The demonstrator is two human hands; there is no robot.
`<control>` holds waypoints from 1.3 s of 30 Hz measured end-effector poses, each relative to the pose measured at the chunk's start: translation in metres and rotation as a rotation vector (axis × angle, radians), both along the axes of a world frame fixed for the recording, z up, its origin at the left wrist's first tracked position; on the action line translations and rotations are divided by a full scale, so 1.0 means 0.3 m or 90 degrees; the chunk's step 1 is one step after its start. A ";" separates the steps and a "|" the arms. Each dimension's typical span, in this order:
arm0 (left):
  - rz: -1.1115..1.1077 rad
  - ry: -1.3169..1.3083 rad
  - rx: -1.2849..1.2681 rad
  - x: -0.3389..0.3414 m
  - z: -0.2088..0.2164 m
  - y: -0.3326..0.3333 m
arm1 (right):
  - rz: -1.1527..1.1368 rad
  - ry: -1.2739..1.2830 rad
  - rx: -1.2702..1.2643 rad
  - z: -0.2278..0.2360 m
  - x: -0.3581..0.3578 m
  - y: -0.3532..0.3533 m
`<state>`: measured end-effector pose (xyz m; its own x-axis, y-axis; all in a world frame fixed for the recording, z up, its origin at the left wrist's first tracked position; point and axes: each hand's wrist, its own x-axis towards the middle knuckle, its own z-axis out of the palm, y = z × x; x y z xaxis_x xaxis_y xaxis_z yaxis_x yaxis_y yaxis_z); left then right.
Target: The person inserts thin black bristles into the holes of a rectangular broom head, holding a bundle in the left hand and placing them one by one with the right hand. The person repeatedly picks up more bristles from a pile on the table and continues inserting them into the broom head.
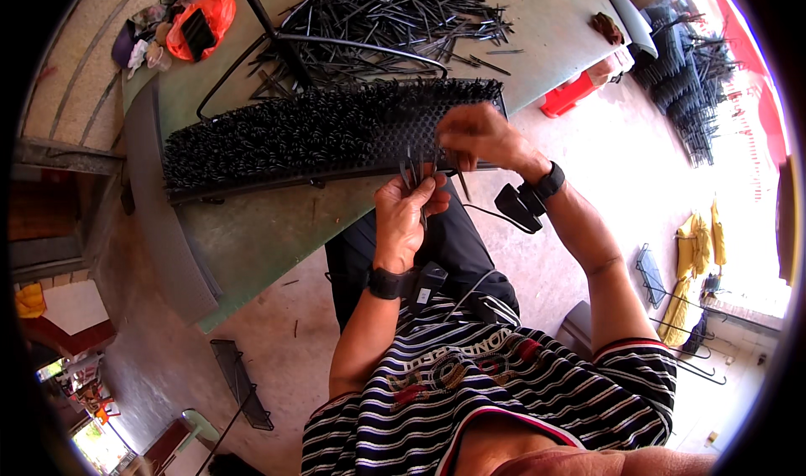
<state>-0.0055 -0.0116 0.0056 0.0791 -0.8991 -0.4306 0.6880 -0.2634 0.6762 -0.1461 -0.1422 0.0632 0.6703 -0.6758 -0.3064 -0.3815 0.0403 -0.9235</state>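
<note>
A long black perforated panel lies along the near side of the table. Black bristle-like strips stand densely over its left and middle; towards its right end the round holes show. My left hand is closed on several thin dark strips, which point up at the panel's front edge. Just right of it, my right hand hovers over the panel's right end, fingers curled in a pinch. A dark strip hangs below that hand; whatever sits between its fingertips is too small to make out.
A big heap of loose black strips covers the back of the green table. A black metal frame rises behind the panel. An orange bag with a phone lies back left. Black racks are stacked far right; a red stool stands nearer.
</note>
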 end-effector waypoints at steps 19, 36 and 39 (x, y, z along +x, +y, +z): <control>0.071 0.029 0.068 0.010 -0.001 0.024 | -0.035 0.148 -0.804 -0.086 0.047 -0.101; 0.032 -0.004 -0.031 0.064 0.004 0.097 | 0.273 0.077 -0.113 0.194 -0.161 0.061; 0.021 -0.026 -0.013 0.090 0.000 0.123 | 0.436 0.222 -0.145 0.155 -0.212 0.068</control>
<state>0.0214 0.0254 0.0058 0.1262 -0.9039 -0.4088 0.6683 -0.2271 0.7084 -0.2096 -0.1218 0.1095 0.8497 -0.2205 -0.4790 -0.5219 -0.4820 -0.7038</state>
